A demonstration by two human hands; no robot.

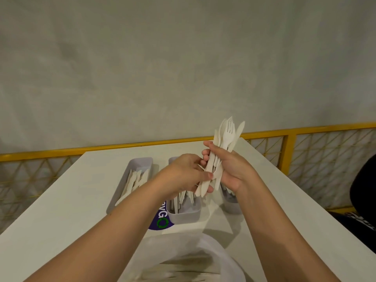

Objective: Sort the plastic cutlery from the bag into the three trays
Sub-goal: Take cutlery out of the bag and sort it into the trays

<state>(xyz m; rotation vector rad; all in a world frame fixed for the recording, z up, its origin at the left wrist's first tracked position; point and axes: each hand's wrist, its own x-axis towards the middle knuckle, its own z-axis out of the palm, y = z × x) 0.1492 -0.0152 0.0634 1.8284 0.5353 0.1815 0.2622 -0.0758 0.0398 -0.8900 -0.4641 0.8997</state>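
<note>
Two bare forearms are seen reaching forward from the bottom edge over a white worktop. Nearest the camera, a translucent white bag lies open at the worktop's near edge, with pale cutlery dimly visible through it. Just beyond it a purple label with white letters and a green ring is partly hidden under the left forearm.

Above the trays, both hands are raised and meet around a bundle of white plastic cutlery. The right hand is closed around the bundle's handles, so that a fork, a knife and other pieces fan upward above the fingers. The left hand is pinching the lower end of one or two pieces between thumb and fingers; which kind is pinched cannot be told.

Three grey trays stand side by side beneath the hands. The left tray holds white knives lying lengthwise. The middle tray holds more white pieces, largely hidden by the left hand. The right tray is mostly covered by the right wrist, and its contents cannot be made out.

Behind the worktop a yellow rail with mesh panels runs along a plain grey wall. A dark object is cut off at the right edge
</note>
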